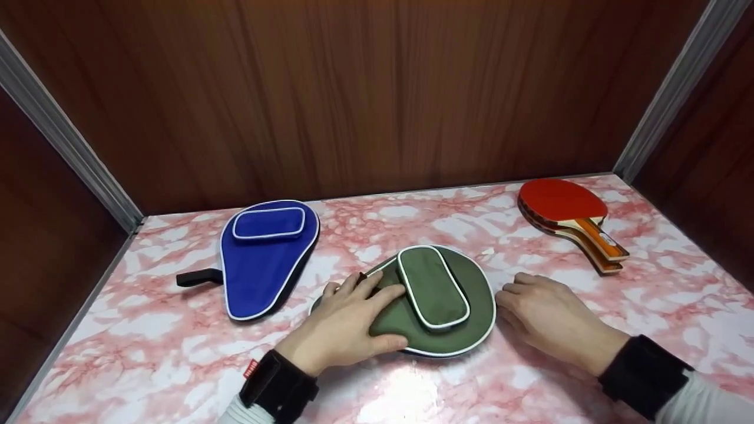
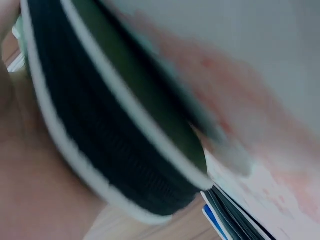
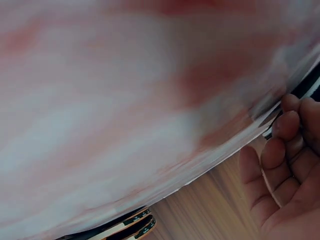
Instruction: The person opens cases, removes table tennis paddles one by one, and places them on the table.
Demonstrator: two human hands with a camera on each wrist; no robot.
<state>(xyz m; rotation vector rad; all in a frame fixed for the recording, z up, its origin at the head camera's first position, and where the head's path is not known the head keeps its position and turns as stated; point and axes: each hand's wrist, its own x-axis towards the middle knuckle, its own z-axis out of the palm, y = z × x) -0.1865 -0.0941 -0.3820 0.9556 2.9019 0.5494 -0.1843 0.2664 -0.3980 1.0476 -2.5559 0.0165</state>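
A green table tennis bat case with white piping and a raised pocket lies on the table. My left hand rests across its narrower left part, fingers spread and thumb near the front edge. The left wrist view shows the case's black zipped side band close up beside that hand. At the case's right edge is my right hand, its fingers bent. In the right wrist view its fingers curl loosely beside the dark edge; the thumb and whatever the fingertips may pinch are hidden.
A blue bat case with a black strap lies at the left. Two stacked table tennis bats, the upper one red, lie at the back right. Brown wood-grain panels enclose the marbled pink table.
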